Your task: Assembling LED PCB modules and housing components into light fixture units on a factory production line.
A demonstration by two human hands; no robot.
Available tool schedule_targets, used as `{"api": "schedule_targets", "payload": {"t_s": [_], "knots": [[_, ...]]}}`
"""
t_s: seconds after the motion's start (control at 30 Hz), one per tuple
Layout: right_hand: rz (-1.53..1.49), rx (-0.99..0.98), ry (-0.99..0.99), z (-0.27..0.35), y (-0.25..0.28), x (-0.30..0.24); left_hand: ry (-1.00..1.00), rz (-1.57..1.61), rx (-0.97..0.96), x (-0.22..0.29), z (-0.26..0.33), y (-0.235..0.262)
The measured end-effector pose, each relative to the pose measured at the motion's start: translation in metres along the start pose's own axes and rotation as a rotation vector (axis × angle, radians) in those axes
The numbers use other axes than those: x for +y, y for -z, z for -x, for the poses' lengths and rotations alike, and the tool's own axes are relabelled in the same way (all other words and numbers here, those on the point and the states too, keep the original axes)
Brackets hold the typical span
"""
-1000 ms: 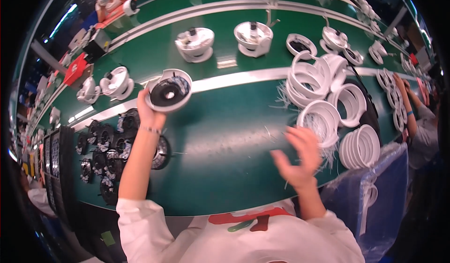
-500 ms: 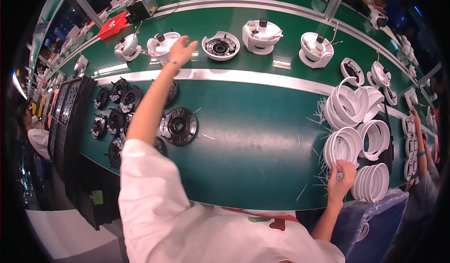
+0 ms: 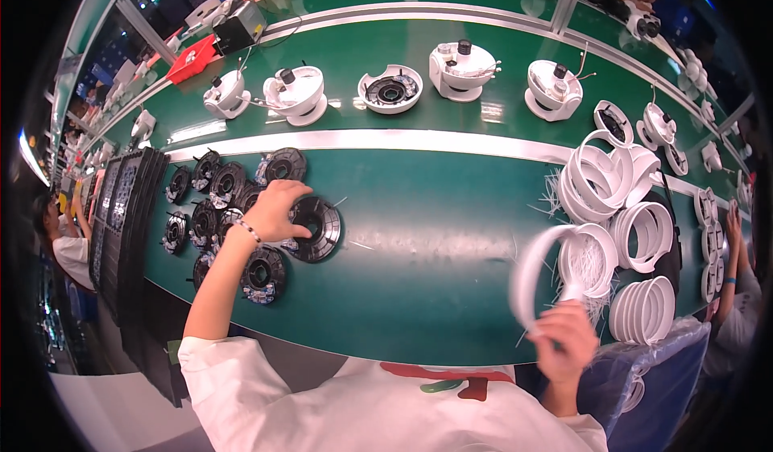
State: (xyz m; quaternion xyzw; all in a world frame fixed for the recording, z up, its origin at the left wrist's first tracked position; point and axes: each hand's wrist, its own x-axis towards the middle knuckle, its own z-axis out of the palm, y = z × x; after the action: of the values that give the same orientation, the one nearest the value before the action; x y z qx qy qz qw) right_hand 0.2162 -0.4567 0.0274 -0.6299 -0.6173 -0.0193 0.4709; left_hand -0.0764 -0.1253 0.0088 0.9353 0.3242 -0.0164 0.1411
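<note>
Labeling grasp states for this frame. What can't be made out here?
- Right hand: its grip on the white ring is motion-blurred in the head view.
- Left hand hides part of the black round part under it.
- Far conveyor items near the rim: too small, fisheye-bent.
- Co-worker's hand at right: cut by edge.

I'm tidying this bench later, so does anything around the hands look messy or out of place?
Yes: thin white shreds lie scattered on the green table around the white rings. The right hand holds a white ring; the left hand rests on a black disc. Nothing looks broken.
</note>
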Motion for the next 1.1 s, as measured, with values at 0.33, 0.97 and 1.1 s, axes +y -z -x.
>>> {"api": "schedule_targets", "payload": {"t_s": [0.33, 0.97, 1.1], "knots": [[0.000, -0.692, 0.127, 0.002, -0.051, 0.001, 0.093, 0.360, 0.142, 0.052, -0.022, -0.013], [0.345, -0.611, -0.364, -0.021, -0.083, -0.016, 0.091, 1.904, 0.441, 0.127, -0.022, -0.071], [0.322, -0.600, -0.455, -0.022, -0.097, -0.020, 0.104, 1.972, 0.472, 0.142, -0.025, -0.080]]}}
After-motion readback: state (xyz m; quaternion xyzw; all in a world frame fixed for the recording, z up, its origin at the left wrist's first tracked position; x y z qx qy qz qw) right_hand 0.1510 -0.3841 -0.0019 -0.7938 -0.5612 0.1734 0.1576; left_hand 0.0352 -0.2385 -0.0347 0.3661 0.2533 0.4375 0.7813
